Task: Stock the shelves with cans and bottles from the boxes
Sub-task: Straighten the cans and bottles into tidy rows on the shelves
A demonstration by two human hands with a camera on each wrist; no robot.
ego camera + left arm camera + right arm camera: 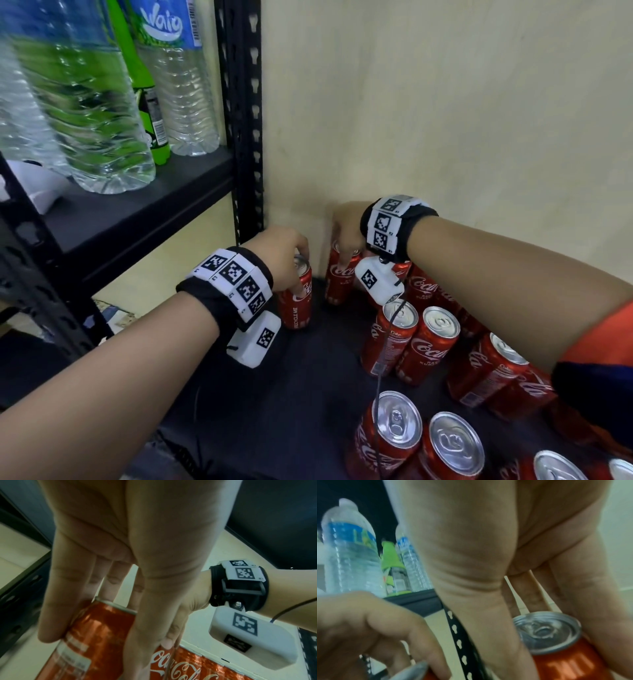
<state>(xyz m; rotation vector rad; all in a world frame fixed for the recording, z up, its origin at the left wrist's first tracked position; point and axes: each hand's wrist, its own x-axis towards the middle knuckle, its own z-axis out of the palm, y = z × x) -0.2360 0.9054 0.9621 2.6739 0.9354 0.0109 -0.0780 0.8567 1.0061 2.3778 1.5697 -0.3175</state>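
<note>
Two red cola cans stand at the back of the dark lower shelf [267, 394]. My left hand [291, 260] grips the left can [297, 301] from above, thumb and fingers down its sides; in the left wrist view that left can [89, 635] sits between the fingers [49, 615]. My right hand [346, 236] grips the neighbouring can [340, 277] near the wall, also from above. In the right wrist view that can [556, 642] shows its silver top between thumb and fingers.
Several more cola cans [428, 342] stand to the right and front on the same shelf. The upper shelf [137, 212] holds water bottles [85, 102] and a green bottle [147, 85]. A black slotted upright [243, 120] stands beside the cream wall [428, 102].
</note>
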